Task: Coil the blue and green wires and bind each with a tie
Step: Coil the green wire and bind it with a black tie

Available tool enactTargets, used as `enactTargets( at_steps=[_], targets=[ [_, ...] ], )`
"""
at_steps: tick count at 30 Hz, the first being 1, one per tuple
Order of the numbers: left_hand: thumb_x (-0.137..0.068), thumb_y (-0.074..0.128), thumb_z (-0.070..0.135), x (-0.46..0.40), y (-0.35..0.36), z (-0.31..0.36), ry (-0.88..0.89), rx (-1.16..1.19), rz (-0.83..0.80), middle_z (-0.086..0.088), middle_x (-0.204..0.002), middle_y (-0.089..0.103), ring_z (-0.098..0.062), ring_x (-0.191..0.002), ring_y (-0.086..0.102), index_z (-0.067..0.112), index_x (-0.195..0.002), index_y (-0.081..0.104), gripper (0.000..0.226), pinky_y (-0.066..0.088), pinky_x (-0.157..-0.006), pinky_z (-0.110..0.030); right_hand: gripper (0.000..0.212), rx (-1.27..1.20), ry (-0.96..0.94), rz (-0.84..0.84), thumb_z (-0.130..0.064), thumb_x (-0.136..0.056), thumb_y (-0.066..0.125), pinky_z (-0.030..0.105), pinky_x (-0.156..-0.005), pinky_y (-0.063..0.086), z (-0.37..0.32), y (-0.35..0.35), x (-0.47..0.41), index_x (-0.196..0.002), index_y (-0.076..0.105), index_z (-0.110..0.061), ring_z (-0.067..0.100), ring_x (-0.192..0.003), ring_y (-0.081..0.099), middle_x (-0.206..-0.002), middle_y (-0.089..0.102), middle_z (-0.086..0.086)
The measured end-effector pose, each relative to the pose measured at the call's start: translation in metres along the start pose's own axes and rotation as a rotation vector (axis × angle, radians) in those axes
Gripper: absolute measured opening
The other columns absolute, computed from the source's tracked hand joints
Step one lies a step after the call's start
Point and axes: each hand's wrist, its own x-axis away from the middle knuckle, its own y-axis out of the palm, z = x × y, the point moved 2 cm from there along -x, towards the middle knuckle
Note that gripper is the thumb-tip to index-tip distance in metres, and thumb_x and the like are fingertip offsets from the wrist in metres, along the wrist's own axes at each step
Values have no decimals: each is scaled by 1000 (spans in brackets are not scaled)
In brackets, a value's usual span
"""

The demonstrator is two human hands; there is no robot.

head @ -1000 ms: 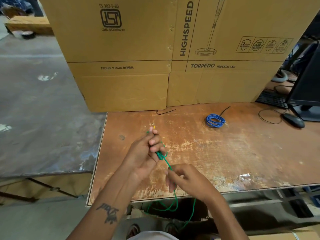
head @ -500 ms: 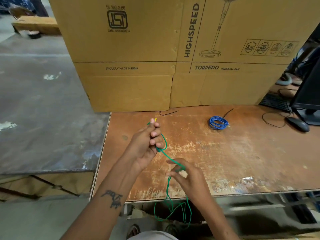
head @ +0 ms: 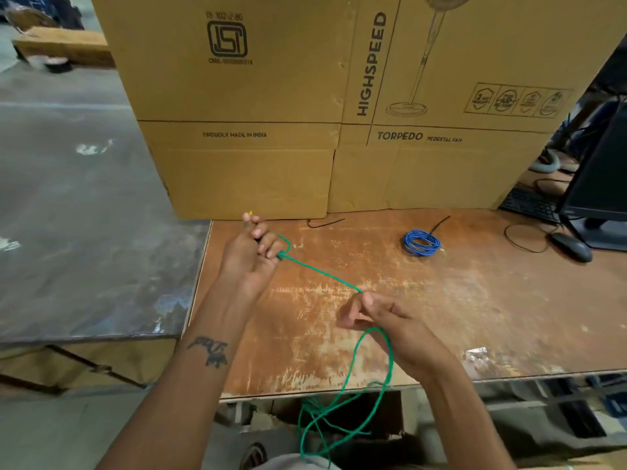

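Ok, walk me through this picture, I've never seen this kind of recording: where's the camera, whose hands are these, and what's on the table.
No machine here. A camera worn on a person's head looks forward and down at their own bare hands. The left hand grips one end of a green wire. The right hand pinches it further along, so a stretch runs taut between them; the loose rest hangs over the table edge. On the table lie a coiled blue wire, two thin black strips, probably ties, cardboard boxes behind, and a mouse beside a monitor.
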Motion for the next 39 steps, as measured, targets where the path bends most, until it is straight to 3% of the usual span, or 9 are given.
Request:
enactTargets(
  at_steps=[3,8,12,15,17,20,24,31,39],
  targets=[
    [-110,34,37,-17,-3,10,73,-71,1,10,-48,39,-6,-32,26,20,-81,46,36,25,-33,-20,39,249,-86,168,-47,-101,57,23,-83,42,2,5,-8,-93,81,-17,4,-76,55,-73,60,-8],
    [-111,34,35,-28,-7,-5,79,-212,61,9,-47,37,-6,-31,25,19,-81,46,36,22,-32,-19,45,-158,89,288,-45,-99,57,25,-50,47,-21,28,-20,-108,82,-8,11,-55,46,-68,47,4],
    [-112,32,31,-19,-9,-24,74,-293,39,8,-48,37,-5,-33,24,16,-84,45,34,23,-32,-19,49,870,-208,399,-56,-109,43,36,-74,45,-55,29,-5,-89,78,-29,9,-73,61,-70,68,-13],
    [-112,34,30,-12,1,-37,23,-253,-17,7,-49,34,-5,-34,22,15,-85,46,33,20,-32,-19,34,380,-225,259,-40,-103,57,35,-65,48,-54,46,-12,-85,75,-18,15,-61,55,-67,56,-2],
    [-111,34,31,-11,5,-38,30,-258,-27,8,-49,33,-4,-34,20,16,-84,46,33,18,-32,-19,31,69,-109,201,-33,-99,59,34,-67,53,-45,45,-15,-110,75,-10,17,-66,61,-76,63,6],
    [-111,35,32,-18,9,-33,42,-235,-1,8,-46,33,-4,-33,20,16,-82,46,34,20,-31,-19,35,97,-108,160,-24,-97,61,25,-83,49,-43,28,-16,-129,74,-16,15,-95,70,-97,78,7],
    [-111,35,31,-23,7,-28,13,-263,-6,8,-46,34,-5,-33,21,16,-82,46,35,21,-31,-18,40,-324,-57,48,-16,-106,50,20,-45,44,-43,22,-16,-142,65,-8,8,-55,55,-91,66,2],
    [-110,39,30,13,25,-33,-270,-317,-251,8,-56,36,-5,-38,29,18,-82,49,32,25,-38,-19,37,192,350,28,-19,-113,43,25,-47,14,-13,17,-41,-120,71,5,6,-44,22,-57,37,-4],
    [-110,39,31,67,10,-46,-442,-1003,-539,3,-69,48,-16,-63,64,18,-86,47,29,49,-56,-22,37,-61,361,505,-16,-112,48,13,-33,17,-2,-2,-65,-76,43,-14,3,-33,25,-47,37,-4]
  ],
)
